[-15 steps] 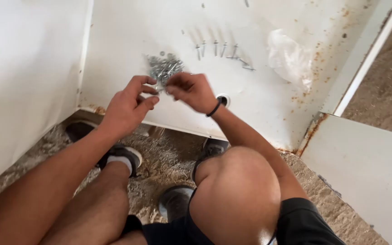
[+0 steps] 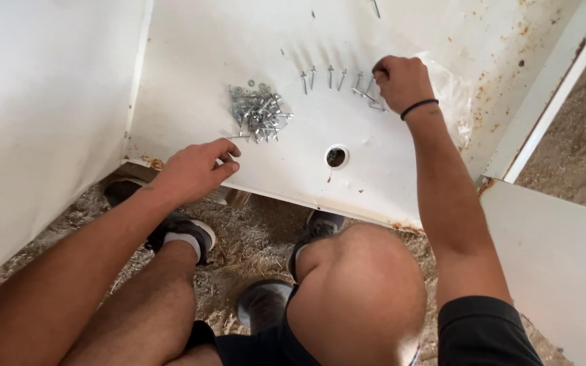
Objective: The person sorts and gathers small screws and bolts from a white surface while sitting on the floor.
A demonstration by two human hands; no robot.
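Now the right hand pinches a screw by the row; the left hand, fingers loosely curled and empty, might bump the screw pile.

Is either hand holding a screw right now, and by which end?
Right hand is closed at the end of the screw row; any hold is hidden. Left hand pinches something thin beside the pile; which end is unclear.
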